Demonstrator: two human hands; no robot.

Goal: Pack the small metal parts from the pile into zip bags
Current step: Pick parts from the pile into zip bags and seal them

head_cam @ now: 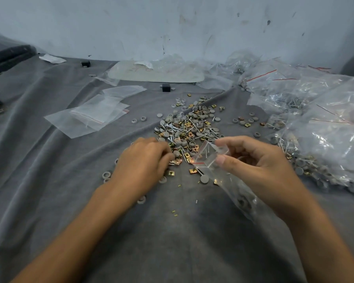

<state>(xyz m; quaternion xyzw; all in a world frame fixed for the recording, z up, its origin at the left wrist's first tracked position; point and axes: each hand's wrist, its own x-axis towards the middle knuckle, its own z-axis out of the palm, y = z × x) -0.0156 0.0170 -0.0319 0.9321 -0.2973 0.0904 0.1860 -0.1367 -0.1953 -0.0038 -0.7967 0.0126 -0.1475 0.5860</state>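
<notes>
Pile [189,127] of small metal parts lies just beyond both hands. Left hand [143,160], nearer, curls onto pile's near edge; grip unclear. Right hand [253,160] pinches zip bag [211,160] just right of that edge, mouth facing pile, long axis trailing toward wrist.

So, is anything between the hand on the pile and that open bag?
Nothing visible. The left hand is on the pile; the zip bag, held open by the right hand, is just beside it.
</notes>
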